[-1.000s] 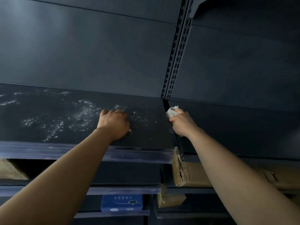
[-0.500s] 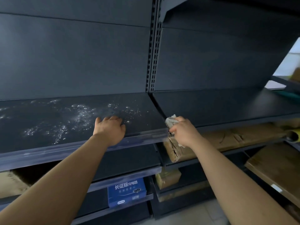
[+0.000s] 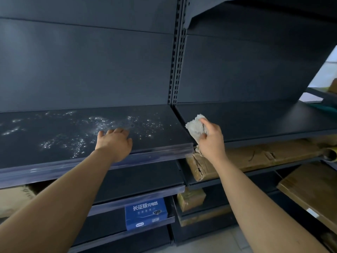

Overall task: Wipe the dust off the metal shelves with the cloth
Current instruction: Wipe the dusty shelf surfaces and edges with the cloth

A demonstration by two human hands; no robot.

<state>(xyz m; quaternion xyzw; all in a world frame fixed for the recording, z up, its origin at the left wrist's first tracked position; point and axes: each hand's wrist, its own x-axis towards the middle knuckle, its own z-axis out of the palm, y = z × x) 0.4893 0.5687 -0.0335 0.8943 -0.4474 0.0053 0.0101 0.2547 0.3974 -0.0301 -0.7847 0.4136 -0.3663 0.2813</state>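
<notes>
Head camera gives me a downward look along two dark metal shelves that meet at a slotted upright [image 3: 176, 61]. My left hand [image 3: 115, 141] lies palm-down on the left shelf [image 3: 45, 152], close to its front edge. Its fingers are stretched forward and relaxed, gripping nothing. Ahead of those fingers and off to the left, the shelf surface is scattered with white specks [image 3: 94, 123] that catch the light. A clear plastic strip [image 3: 91, 167] runs along that shelf's front lip. My right hand [image 3: 211, 141] is clamped on the cloth [image 3: 196, 127], a pale, crumpled wad pinched between the thumb below and the index finger laid across the top. The cloth sits right at the seam where the two shelves join, over the near left corner of the right shelf [image 3: 264, 121]. I cannot tell from here whether it is pressed onto the metal or just above it. The right shelf looks evenly dark, with no specks that I can make out. One level down on the right, a long battered cardboard package [image 3: 255, 157] lies along the shelf. Lower still I see a small cardboard box [image 3: 190, 199], and to its left a blue box [image 3: 145, 213] with white printing. A brown board [image 3: 310, 190] leans at the far right.
</notes>
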